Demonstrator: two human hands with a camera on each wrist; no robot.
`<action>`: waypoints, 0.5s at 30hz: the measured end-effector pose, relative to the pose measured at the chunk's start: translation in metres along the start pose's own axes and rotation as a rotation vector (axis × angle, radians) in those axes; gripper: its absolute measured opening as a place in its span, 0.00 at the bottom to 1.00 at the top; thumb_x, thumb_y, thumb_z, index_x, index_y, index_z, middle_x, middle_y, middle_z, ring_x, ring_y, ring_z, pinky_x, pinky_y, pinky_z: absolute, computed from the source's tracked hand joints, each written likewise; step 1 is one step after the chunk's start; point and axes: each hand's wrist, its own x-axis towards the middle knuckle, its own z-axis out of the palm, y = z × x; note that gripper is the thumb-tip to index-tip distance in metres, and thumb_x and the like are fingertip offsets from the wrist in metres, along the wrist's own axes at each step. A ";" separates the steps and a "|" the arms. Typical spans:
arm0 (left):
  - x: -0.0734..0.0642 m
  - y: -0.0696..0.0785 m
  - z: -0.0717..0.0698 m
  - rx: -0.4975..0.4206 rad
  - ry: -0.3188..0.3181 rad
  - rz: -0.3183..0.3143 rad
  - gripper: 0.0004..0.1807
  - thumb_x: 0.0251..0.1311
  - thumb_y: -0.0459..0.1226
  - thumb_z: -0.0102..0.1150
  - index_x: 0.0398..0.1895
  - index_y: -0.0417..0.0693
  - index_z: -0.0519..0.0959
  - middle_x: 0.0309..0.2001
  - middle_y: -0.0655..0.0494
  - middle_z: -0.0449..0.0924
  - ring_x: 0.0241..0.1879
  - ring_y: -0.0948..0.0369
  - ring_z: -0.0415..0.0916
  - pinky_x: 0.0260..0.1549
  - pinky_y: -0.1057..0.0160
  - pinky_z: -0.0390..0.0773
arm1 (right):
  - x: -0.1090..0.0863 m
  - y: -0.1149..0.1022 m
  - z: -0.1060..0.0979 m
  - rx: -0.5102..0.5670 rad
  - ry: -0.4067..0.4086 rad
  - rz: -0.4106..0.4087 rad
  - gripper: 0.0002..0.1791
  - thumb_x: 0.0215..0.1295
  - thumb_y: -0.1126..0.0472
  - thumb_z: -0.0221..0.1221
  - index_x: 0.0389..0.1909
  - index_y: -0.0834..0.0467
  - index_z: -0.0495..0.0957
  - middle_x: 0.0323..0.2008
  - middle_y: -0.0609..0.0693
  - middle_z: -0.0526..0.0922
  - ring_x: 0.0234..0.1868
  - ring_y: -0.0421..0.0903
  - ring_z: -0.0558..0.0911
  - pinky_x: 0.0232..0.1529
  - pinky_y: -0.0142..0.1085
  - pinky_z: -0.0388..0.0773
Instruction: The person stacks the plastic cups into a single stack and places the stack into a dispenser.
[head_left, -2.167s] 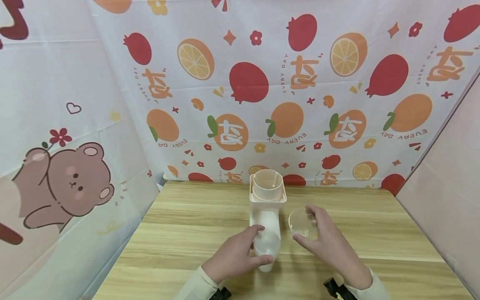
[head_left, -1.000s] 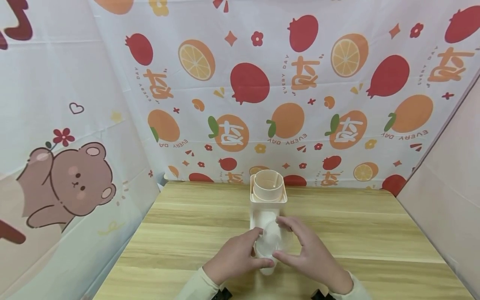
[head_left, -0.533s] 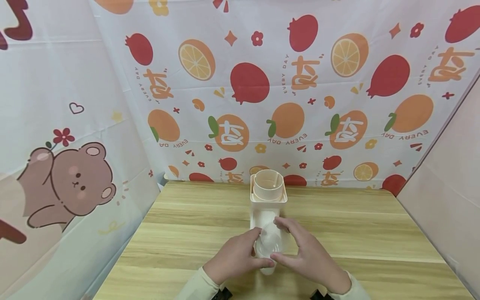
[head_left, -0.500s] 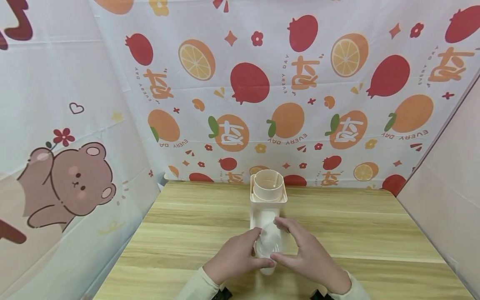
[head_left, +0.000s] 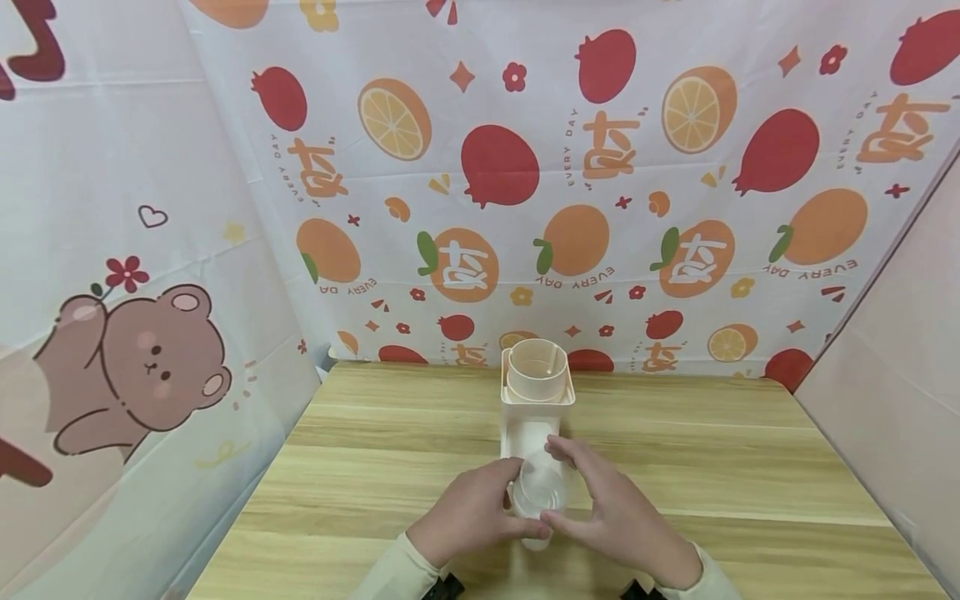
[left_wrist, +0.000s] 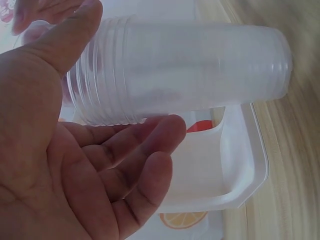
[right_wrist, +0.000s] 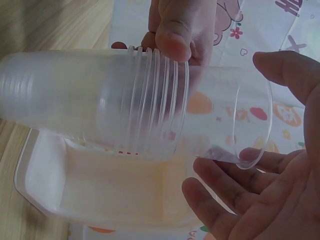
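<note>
In the head view my left hand (head_left: pixel 472 512) holds a stack of nested clear plastic cups (left_wrist: pixel 190 65), thumb and fingers around the rims. The stack is upright, its mouths facing up. My right hand (head_left: pixel 618 517) pinches the rim of a single clear cup (right_wrist: pixel 220 107) between thumb and fingers. This cup stands over the stack's mouth, its lower part inside the top cup and its upper part sticking out, as the right wrist view shows. Behind the hands stands a cream-white holder (head_left: pixel 538 400) with a round ring on its square top and a long open body.
The holder rests on a wood-grain table (head_left: pixel 390 450), near its back edge. A fruit-printed cloth (head_left: pixel 498 167) hangs behind, and a bear-printed cloth (head_left: pixel 161 367) covers the left side. A plain pale panel (head_left: pixel 900 400) closes the right side.
My right hand has moved left from beside the stack, bringing the single cup over and partly into the stack's mouth. My left hand has stayed almost in place.
</note>
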 end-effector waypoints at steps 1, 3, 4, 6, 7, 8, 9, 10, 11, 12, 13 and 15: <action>0.000 0.000 0.000 0.002 -0.001 0.002 0.34 0.43 0.67 0.76 0.49 0.60 0.77 0.34 0.75 0.77 0.29 0.73 0.74 0.29 0.69 0.73 | 0.000 0.000 0.000 -0.002 -0.002 -0.006 0.45 0.60 0.44 0.74 0.75 0.47 0.64 0.66 0.44 0.77 0.65 0.43 0.78 0.61 0.48 0.78; 0.000 -0.001 0.000 0.012 0.001 0.007 0.35 0.43 0.67 0.75 0.49 0.60 0.78 0.35 0.75 0.77 0.30 0.72 0.75 0.29 0.69 0.74 | -0.001 0.000 0.001 -0.010 -0.007 -0.018 0.46 0.60 0.44 0.74 0.75 0.47 0.63 0.66 0.45 0.77 0.64 0.44 0.78 0.60 0.48 0.79; 0.000 -0.001 0.001 0.020 0.002 0.010 0.36 0.43 0.67 0.75 0.50 0.60 0.78 0.35 0.75 0.77 0.31 0.71 0.75 0.30 0.69 0.74 | -0.001 0.000 0.001 -0.011 -0.008 -0.022 0.46 0.60 0.45 0.74 0.76 0.47 0.63 0.66 0.46 0.77 0.63 0.45 0.79 0.60 0.47 0.79; 0.001 -0.002 0.001 0.035 0.006 0.015 0.36 0.43 0.68 0.75 0.50 0.60 0.78 0.36 0.75 0.78 0.32 0.70 0.76 0.31 0.69 0.74 | -0.001 0.000 0.001 -0.014 -0.009 -0.031 0.46 0.60 0.45 0.74 0.76 0.48 0.63 0.67 0.46 0.77 0.62 0.46 0.79 0.59 0.47 0.79; 0.002 -0.002 0.001 0.039 0.008 0.017 0.37 0.43 0.69 0.74 0.50 0.60 0.78 0.36 0.75 0.78 0.33 0.70 0.77 0.31 0.68 0.74 | -0.001 0.001 0.000 -0.017 -0.009 -0.034 0.46 0.61 0.45 0.74 0.76 0.48 0.63 0.67 0.46 0.77 0.62 0.47 0.79 0.59 0.47 0.79; 0.002 -0.003 0.001 0.042 0.009 0.019 0.37 0.43 0.69 0.74 0.51 0.60 0.79 0.37 0.75 0.78 0.34 0.69 0.78 0.32 0.68 0.75 | -0.001 0.001 0.000 -0.020 -0.009 -0.036 0.46 0.61 0.45 0.74 0.76 0.47 0.63 0.67 0.45 0.76 0.62 0.47 0.79 0.59 0.46 0.79; 0.003 -0.003 0.001 0.044 0.009 0.020 0.37 0.43 0.69 0.74 0.51 0.60 0.79 0.38 0.75 0.79 0.35 0.69 0.78 0.33 0.68 0.75 | -0.001 0.001 0.000 -0.022 -0.010 -0.037 0.46 0.61 0.46 0.74 0.76 0.47 0.62 0.68 0.44 0.76 0.62 0.47 0.79 0.59 0.46 0.79; 0.003 -0.003 0.001 0.045 0.008 0.021 0.38 0.43 0.70 0.74 0.51 0.60 0.79 0.38 0.75 0.79 0.36 0.68 0.78 0.34 0.67 0.76 | -0.001 0.001 0.000 -0.019 -0.011 -0.038 0.46 0.61 0.46 0.74 0.76 0.48 0.62 0.68 0.44 0.76 0.62 0.48 0.79 0.59 0.47 0.79; 0.003 -0.003 0.000 0.047 0.007 0.022 0.38 0.42 0.70 0.74 0.52 0.60 0.79 0.39 0.75 0.79 0.37 0.68 0.78 0.35 0.67 0.76 | -0.001 0.001 0.000 -0.020 -0.013 -0.036 0.46 0.61 0.46 0.74 0.76 0.48 0.63 0.68 0.43 0.75 0.62 0.47 0.79 0.59 0.46 0.79; 0.003 -0.003 0.000 0.047 0.005 0.022 0.38 0.42 0.70 0.74 0.52 0.60 0.79 0.39 0.74 0.80 0.38 0.67 0.79 0.35 0.66 0.76 | -0.001 0.001 -0.001 -0.021 -0.017 -0.031 0.47 0.60 0.46 0.74 0.77 0.48 0.62 0.69 0.42 0.75 0.63 0.47 0.79 0.59 0.47 0.79; 0.003 -0.003 0.000 0.050 0.002 0.023 0.40 0.42 0.70 0.73 0.53 0.60 0.79 0.40 0.74 0.80 0.40 0.67 0.79 0.36 0.66 0.77 | -0.001 0.001 -0.001 -0.023 -0.020 -0.026 0.47 0.60 0.46 0.74 0.77 0.49 0.62 0.69 0.42 0.74 0.63 0.47 0.79 0.59 0.47 0.80; 0.002 -0.004 0.000 0.053 -0.005 0.024 0.43 0.40 0.71 0.73 0.56 0.59 0.79 0.42 0.72 0.81 0.41 0.66 0.80 0.37 0.65 0.77 | -0.002 0.001 -0.001 -0.036 -0.030 -0.012 0.48 0.60 0.44 0.74 0.77 0.50 0.62 0.69 0.43 0.73 0.63 0.47 0.79 0.58 0.48 0.80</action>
